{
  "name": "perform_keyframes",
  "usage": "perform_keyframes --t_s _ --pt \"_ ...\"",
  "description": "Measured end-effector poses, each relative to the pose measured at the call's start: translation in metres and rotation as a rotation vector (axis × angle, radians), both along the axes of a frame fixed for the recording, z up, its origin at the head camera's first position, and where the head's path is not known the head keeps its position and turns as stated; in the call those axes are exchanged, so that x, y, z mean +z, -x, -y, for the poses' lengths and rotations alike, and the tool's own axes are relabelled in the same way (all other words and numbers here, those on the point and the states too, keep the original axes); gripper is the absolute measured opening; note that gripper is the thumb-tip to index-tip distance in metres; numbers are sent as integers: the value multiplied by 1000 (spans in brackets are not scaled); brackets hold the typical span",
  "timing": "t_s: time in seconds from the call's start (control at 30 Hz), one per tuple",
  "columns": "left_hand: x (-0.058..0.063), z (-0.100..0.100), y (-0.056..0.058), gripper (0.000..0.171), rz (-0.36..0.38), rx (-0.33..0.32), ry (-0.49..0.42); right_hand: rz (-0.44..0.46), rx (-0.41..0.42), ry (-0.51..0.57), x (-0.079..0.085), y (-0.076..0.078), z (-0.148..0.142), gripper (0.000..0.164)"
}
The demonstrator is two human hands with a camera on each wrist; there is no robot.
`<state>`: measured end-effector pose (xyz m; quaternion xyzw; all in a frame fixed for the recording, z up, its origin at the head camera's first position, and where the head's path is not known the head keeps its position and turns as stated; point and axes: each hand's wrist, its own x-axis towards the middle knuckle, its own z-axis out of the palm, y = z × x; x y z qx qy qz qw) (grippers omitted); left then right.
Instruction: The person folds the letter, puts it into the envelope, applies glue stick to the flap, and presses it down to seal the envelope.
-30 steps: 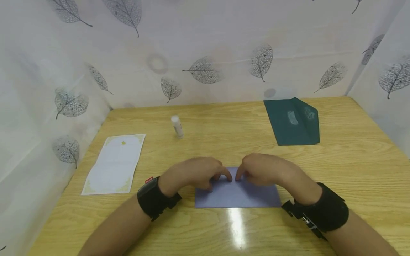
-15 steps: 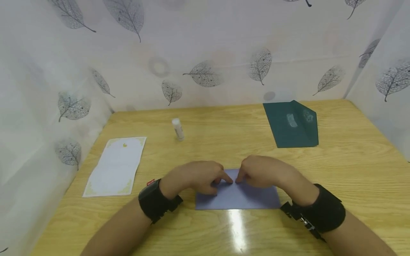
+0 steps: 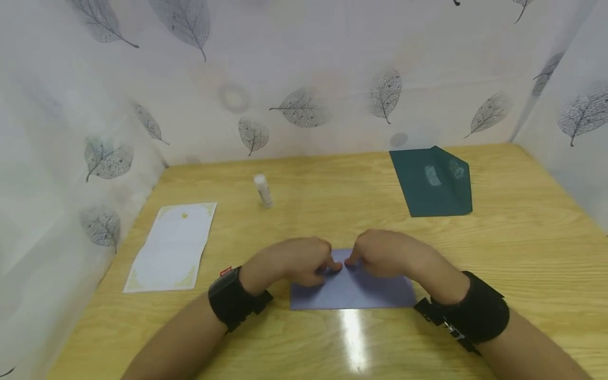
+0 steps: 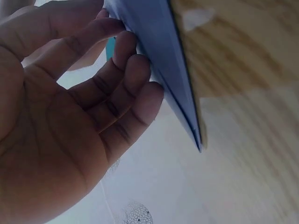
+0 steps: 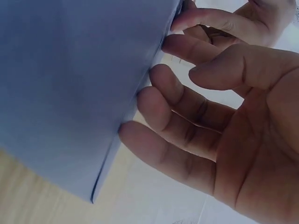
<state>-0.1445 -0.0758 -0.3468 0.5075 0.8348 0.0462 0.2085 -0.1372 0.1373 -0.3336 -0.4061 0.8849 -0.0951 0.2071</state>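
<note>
A lavender-blue paper sheet (image 3: pixel 351 293) lies flat on the table in front of the person, its long side running left to right. In the wrist views its far edge shows more than one layer, like a fold. My left hand (image 3: pixel 301 261) reaches over it from the left, index fingertip pressing near the far edge. From the right, my right hand (image 3: pixel 391 254) presses its own index fingertip close beside the left one. In the right wrist view, the other fingers (image 5: pixel 145 140) rest along the sheet's edge (image 5: pixel 110 161); the left hand's fingers (image 4: pixel 147 100) do likewise in the left wrist view.
A white sheet with gold corner ornaments (image 3: pixel 171 248) lies at the left. Farther back stands a small white capped tube (image 3: pixel 263 190). At the back right lies a dark green envelope-like paper (image 3: pixel 423 190) with pale patches. A leaf-patterned curtain (image 3: pixel 332 68) borders the table.
Both index fingertips have shifted slightly along the sheet toward its far edge, staying close together. The sheet and the other things lie as before.
</note>
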Motion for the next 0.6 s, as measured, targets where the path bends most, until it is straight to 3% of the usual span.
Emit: perform_keyframes --t_s 0.1,0.27,0.6 --pt "0 1 -1 38 -46 -19 17 39 -18 -10 2 1 -1 33" --pt "1 4 2 32 -55 -20 5 69 -32 -14 3 4 -2 26" --pt "-2 4 5 28 2 35 -39 -8 1 58 -2 2 1 19"
